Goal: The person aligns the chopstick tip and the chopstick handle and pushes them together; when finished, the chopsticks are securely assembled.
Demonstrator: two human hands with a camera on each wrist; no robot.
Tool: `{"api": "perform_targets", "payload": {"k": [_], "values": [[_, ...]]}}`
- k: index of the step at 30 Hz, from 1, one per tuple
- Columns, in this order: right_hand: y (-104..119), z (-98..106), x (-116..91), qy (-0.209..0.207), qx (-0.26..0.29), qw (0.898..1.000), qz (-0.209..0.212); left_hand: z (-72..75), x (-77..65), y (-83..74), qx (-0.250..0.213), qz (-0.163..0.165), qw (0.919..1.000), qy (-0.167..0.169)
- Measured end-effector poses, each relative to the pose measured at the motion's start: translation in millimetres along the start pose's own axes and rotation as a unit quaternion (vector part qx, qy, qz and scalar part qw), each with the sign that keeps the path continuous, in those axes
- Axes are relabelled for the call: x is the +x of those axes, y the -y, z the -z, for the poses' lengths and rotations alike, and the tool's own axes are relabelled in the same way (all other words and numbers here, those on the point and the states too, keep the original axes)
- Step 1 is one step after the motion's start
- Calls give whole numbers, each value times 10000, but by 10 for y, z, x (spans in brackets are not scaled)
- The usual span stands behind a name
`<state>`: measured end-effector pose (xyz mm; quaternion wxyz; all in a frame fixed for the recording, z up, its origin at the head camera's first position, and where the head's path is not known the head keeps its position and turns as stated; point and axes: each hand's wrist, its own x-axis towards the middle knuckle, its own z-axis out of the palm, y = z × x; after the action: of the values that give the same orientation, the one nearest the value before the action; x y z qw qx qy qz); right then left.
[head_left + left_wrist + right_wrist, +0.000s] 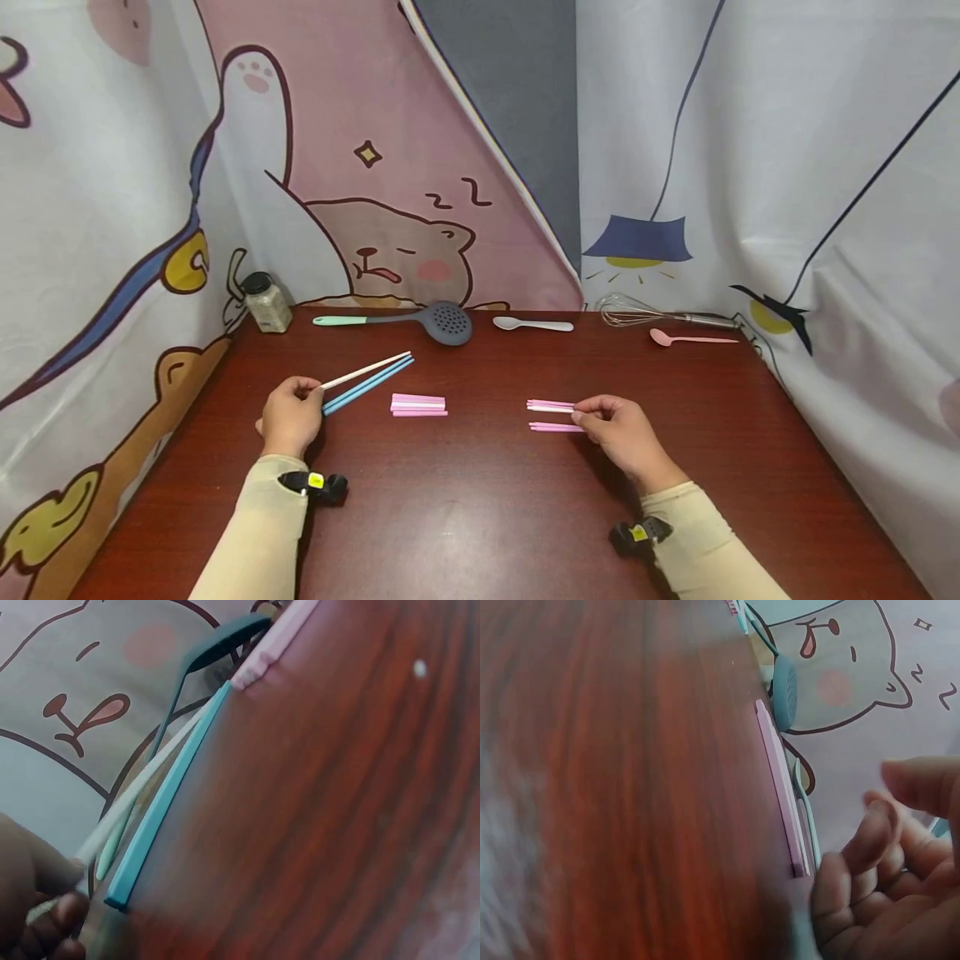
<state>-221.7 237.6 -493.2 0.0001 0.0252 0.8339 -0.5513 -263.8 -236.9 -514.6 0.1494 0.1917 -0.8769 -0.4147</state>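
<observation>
In the head view my left hand [291, 417] pinches the near end of a white chopstick [367, 369], which slants up to the right. Beside it two blue chopsticks [367, 387] lie side by side; my left fingers do not close on them. My right hand [621, 429] is at the right ends of short pink sticks [555, 427] and a white stick [551, 408]. In the right wrist view the thumb and index finger stand apart with nothing between them. Between the hands lies a bundle of pink and white sticks [418, 406].
Along the back edge of the brown table [450, 517] are a jar with a black lid [267, 302], a slotted skimmer [448, 323], a white spoon [532, 323], a whisk [660, 314] and a pink spoon [690, 338]. Printed curtains hang behind and at both sides.
</observation>
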Motion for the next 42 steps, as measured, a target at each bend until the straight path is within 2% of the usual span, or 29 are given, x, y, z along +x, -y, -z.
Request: {"api": "perform_targets", "payload": {"k": [5, 11, 19, 27, 31, 34, 36, 39, 42], "values": [[-26, 36, 3, 1, -566, 9983, -98, 50, -11, 9, 687, 5, 9966, 458], [-64, 87, 34, 231, -917, 9954, -163, 87, -43, -26, 1042, -23, 9923, 674], [-84, 83, 71, 676, -1147, 9911, -50, 109, -33, -42, 1140, 71, 9904, 773], [-56, 101, 61, 910, -1588, 9831, 27, 155, -29, -50, 1177, 73, 9878, 1017], [-46, 97, 57, 1005, -1734, 9796, 121, 138, -33, -54, 1113, 1, 9895, 921], [-56, 96, 56, 1038, -1767, 9785, 226, 70, -66, -105, 931, -466, 9919, 728], [-62, 95, 56, 1032, -1742, 9789, 268, -3, -107, -175, 735, -1020, 9892, 753], [-78, 96, 60, 1018, -1701, 9797, 304, -135, -221, -300, 602, -1917, 9736, 1085], [-93, 94, 68, 1025, -1714, 9793, 327, -252, -358, -403, 824, -2472, 9532, 1532]]}}
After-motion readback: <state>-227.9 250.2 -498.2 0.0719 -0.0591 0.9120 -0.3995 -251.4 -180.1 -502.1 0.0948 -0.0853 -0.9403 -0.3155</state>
